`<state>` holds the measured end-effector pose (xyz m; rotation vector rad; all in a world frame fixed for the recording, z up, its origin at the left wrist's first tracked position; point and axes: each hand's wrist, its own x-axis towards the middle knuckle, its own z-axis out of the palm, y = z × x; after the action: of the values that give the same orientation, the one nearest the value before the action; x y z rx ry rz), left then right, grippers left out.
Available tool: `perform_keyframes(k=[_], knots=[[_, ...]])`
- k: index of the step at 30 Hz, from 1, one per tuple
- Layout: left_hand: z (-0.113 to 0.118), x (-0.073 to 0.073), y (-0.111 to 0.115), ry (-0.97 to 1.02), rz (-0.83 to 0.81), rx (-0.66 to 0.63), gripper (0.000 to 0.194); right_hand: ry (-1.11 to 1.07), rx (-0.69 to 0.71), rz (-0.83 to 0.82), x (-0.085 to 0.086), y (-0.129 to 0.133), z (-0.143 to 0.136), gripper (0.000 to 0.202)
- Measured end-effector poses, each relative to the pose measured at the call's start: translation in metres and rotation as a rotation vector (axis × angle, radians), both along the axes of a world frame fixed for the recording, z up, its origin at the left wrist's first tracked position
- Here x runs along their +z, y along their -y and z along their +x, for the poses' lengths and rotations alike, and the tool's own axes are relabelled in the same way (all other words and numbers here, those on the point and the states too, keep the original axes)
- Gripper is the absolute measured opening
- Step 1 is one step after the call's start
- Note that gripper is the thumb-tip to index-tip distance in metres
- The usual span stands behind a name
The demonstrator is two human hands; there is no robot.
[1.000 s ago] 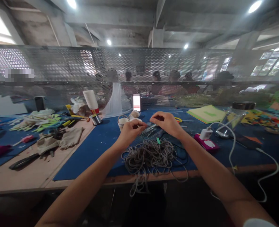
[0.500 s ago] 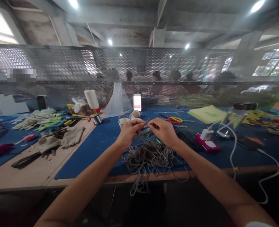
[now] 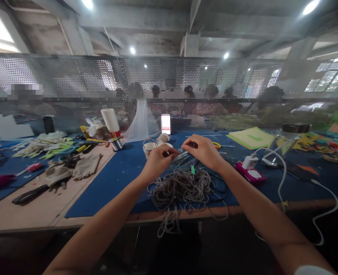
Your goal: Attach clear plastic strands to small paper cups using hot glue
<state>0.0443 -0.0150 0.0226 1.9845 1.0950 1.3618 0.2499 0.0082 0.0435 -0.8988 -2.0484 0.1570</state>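
Observation:
My left hand (image 3: pixel 159 160) is closed in a pinch beside the small white paper cups (image 3: pixel 150 146); whatever sits between the fingertips is too small to make out. Facing it from the right, my right hand (image 3: pixel 202 151) also pinches, and its fingertips hide what they hold, if anything. Thin clear strands (image 3: pixel 181 158) lie on the blue mat below and between the hands. Nearer to me is a tangled heap of grey cord (image 3: pixel 183 189), partly hanging over the table edge. A small green piece (image 3: pixel 193 169) lies at the heap's back edge.
A lit phone (image 3: pixel 166 124) stands behind the cups. Stacked paper cups (image 3: pixel 111 120) lean at the left, near work gloves (image 3: pixel 87 167). Rightward are yellow-handled scissors (image 3: pixel 217 145), green paper sheets (image 3: pixel 250 137), a magenta box with charger (image 3: pixel 250 172) and a clear jar (image 3: pixel 286 143). A mesh partition (image 3: pixel 169 82) runs behind.
My hands have moved slightly apart from their near-touching pinch. The right hand has risen a little, covering more of the scissors, and the left has turned its back upward.

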Motion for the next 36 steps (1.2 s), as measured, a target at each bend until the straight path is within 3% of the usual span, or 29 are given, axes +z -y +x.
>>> perform_keyframes(k=[6, 9, 12, 16, 19, 22, 25, 31, 36], knots=[[-0.003, 0.004, -0.001, 0.226, -0.361, -0.163, 0.022, -0.178, 0.175, -0.386, -0.009, -0.021, 0.007, 0.030], [-0.002, 0.004, -0.003, 0.323, -0.430, -0.170, 0.023, -0.215, 0.169, -0.372, -0.019, -0.019, 0.001, 0.031], [-0.002, 0.000, -0.007, 0.393, -0.437, -0.168, 0.026, -0.220, 0.114, -0.235, -0.029, -0.012, -0.008, 0.025], [-0.001, -0.004, -0.009, 0.411, -0.357, -0.083, 0.026, -0.083, -0.011, 0.031, -0.036, 0.002, -0.019, 0.019], [0.000, -0.004, -0.008, 0.302, -0.223, 0.023, 0.020, 0.110, -0.116, 0.183, -0.034, 0.015, -0.023, 0.021], [0.001, -0.003, -0.004, 0.120, 0.021, 0.136, 0.013, 0.226, -0.183, 0.254, -0.025, 0.025, -0.024, 0.022], [0.002, -0.002, 0.000, -0.010, 0.173, 0.166, 0.013, 0.238, -0.200, 0.254, -0.014, 0.028, -0.023, 0.020], [0.000, -0.003, 0.000, -0.058, 0.144, 0.059, 0.013, 0.050, -0.017, 0.019, 0.003, 0.006, -0.008, 0.013], [-0.002, 0.001, -0.002, 0.122, -0.163, -0.138, 0.016, -0.158, 0.217, -0.451, 0.001, -0.020, 0.006, 0.028]])
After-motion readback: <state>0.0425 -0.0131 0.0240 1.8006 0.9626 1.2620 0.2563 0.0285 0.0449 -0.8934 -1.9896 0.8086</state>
